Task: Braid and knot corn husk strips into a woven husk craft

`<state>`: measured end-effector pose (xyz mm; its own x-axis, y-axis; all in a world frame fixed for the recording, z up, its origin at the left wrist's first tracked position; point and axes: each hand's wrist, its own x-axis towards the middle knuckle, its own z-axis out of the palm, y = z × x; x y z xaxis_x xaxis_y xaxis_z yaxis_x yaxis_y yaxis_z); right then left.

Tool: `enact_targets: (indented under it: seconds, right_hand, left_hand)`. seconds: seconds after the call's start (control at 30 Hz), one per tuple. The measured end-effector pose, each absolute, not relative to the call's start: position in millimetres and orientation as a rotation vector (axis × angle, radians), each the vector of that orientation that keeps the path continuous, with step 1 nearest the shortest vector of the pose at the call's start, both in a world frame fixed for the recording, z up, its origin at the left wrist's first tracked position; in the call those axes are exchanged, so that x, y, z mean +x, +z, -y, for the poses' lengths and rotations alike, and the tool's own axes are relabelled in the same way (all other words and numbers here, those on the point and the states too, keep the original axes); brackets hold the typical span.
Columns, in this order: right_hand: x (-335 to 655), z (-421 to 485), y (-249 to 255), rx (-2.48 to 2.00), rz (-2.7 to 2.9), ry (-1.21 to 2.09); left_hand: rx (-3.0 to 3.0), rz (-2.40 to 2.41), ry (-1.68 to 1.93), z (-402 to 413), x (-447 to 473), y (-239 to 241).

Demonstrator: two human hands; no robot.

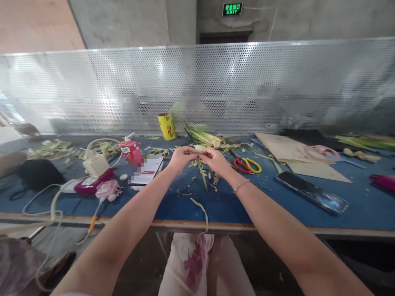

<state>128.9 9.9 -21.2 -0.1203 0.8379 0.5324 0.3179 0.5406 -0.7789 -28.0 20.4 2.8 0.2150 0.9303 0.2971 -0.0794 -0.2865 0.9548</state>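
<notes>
My left hand [181, 157] and my right hand [214, 158] meet above the middle of the blue table [265, 201]. Both pinch a small piece of pale green leaf strip [198, 153] between their fingertips. Loose ends of the strip hang down from the hands, and one long strip [202, 213] trails over the table's front edge. Cut leaf scraps [203, 174] lie under the hands. A bracelet sits on my right wrist.
Red and yellow scissors [247, 165] lie right of my hands, then a phone [311, 192] and brown paper [296, 154]. A yellow roll [167, 126] and leaf bundle [203, 137] stand behind. Left: red carton [131, 151], pink devices [101, 187], cables. A perforated metal screen [197, 86] backs the table.
</notes>
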Motion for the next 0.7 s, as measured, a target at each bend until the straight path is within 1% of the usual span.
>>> enact_targets:
  seconds: [0.17, 0.33, 0.57, 0.7]
  right_hand:
    - [128.6, -8.1, -17.1, -1.082, 1.624, 0.685]
    - [125.7, -7.6, -18.0, -1.033, 1.432, 0.974]
    - [128.0, -7.9, -20.1, -1.074, 1.591, 0.776]
    - [127.6, -9.3, -21.6, -1.048, 1.656, 0.758]
  left_hand:
    - [1.57, -0.838, 1.233, -21.6, -29.1, 2.0]
    - [1.631, -0.899, 1.263, -22.9, -28.7, 0.9]
    - [1.772, -0.975, 1.328, -18.5, -28.4, 5.3]
    - [1.89, -1.011, 1.337, -18.7, -30.1, 3.9]
